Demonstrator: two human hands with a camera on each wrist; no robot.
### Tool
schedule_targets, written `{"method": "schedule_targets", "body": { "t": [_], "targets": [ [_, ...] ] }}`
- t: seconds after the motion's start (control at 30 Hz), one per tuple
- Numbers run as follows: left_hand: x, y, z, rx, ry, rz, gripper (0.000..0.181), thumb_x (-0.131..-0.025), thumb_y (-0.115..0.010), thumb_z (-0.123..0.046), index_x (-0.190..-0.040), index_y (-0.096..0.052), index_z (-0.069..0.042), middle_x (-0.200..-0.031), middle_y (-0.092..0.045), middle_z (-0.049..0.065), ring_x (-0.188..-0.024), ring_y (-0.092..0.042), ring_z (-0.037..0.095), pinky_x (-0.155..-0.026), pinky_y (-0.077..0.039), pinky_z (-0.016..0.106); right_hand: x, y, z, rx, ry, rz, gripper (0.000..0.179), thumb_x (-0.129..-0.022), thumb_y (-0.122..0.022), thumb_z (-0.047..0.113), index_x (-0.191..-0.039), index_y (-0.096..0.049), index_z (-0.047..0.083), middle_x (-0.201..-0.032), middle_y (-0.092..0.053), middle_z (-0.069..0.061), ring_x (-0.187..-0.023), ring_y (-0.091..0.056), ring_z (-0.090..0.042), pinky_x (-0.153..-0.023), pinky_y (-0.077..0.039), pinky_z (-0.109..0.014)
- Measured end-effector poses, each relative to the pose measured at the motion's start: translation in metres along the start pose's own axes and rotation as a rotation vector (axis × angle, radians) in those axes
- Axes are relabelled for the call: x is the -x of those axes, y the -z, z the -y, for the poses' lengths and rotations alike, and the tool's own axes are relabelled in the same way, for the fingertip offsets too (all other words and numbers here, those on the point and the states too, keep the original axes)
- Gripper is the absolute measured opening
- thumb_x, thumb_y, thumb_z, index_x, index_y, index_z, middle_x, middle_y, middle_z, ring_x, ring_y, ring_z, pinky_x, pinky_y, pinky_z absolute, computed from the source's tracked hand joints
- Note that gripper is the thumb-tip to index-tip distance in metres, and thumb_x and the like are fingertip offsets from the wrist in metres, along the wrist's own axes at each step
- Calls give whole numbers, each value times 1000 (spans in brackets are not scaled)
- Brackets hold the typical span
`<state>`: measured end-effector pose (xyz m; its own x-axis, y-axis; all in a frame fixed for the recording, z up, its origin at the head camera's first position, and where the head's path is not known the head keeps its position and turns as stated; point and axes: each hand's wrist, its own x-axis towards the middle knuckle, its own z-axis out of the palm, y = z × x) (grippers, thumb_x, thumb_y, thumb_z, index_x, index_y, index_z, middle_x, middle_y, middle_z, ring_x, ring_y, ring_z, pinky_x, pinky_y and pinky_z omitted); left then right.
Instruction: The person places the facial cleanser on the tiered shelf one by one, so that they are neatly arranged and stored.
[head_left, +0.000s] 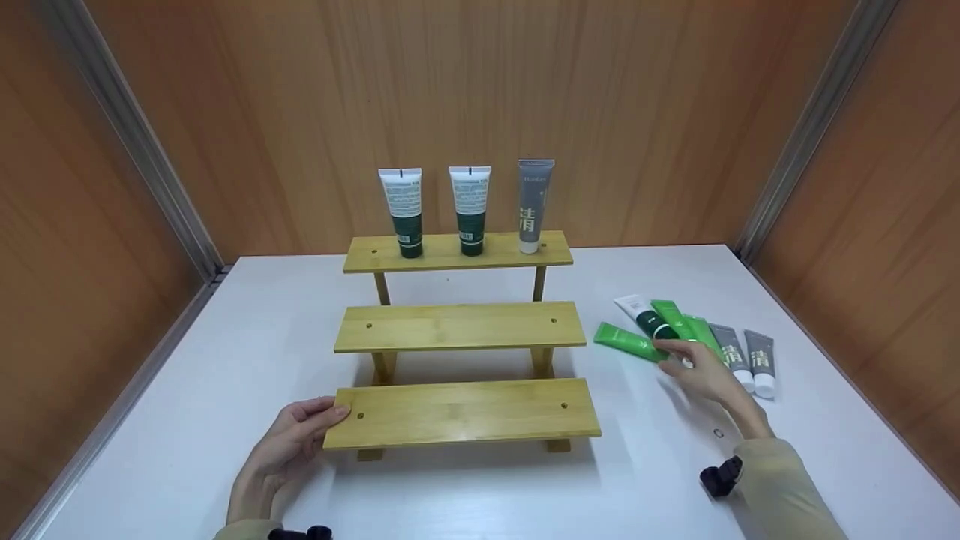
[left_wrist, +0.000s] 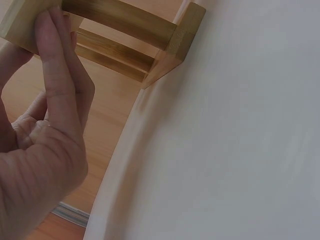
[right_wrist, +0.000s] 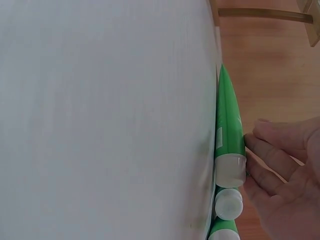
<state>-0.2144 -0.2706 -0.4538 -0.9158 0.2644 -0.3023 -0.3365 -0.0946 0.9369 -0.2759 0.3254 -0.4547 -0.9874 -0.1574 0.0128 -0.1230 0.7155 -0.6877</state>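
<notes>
A three-tier wooden display stand [head_left: 461, 412] stands mid-table. My left hand [head_left: 289, 442] pinches the left end of its lowest shelf, thumb on top and fingers underneath, as the left wrist view [left_wrist: 57, 100] shows too. My right hand [head_left: 701, 369] is over a pile of squeeze tubes on the right, fingers relaxed. Its fingertips are right at a green tube [head_left: 624, 341], close to the white cap [right_wrist: 230, 170] in the right wrist view. Beside it lie a white and dark-green tube [head_left: 643, 315], other green tubes [head_left: 673, 319] and two grey tubes [head_left: 762, 360].
Three tubes stand cap-down on the top shelf: two white and dark-green tubes [head_left: 406, 214] and a grey tube [head_left: 532, 206] at the right. Wood-grain panels [head_left: 465, 90] enclose the white table [head_left: 187, 375] at the back and sides. A small ring mark [head_left: 718, 433] shows near my right wrist.
</notes>
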Motion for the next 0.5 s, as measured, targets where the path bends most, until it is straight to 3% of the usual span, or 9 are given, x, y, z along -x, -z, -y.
{"method": "schedule_targets", "body": {
  "t": [0.23,0.5],
  "targets": [
    [0,0,0,-3,0,-2,33,-98,-67,-19,-127,-64,-4,-106,-77,-1,-96,-75,10,-84,-61,20,1,1,0,14,5,-18,42,-98,-58,8,-139,-56,-1,-146,-49,-32,-137,-38,-57,-112,-34,-72],
    [0,0,0,-9,-6,-9,28,-98,-67,-19,-123,-67,-7,-107,-76,-2,-98,-74,9,-85,-60,19,1,1,-1,10,-75,-42,37,-97,-58,6,-134,-63,3,-145,-50,-32,-137,-41,-55,-111,-40,-67]
  ]
}}
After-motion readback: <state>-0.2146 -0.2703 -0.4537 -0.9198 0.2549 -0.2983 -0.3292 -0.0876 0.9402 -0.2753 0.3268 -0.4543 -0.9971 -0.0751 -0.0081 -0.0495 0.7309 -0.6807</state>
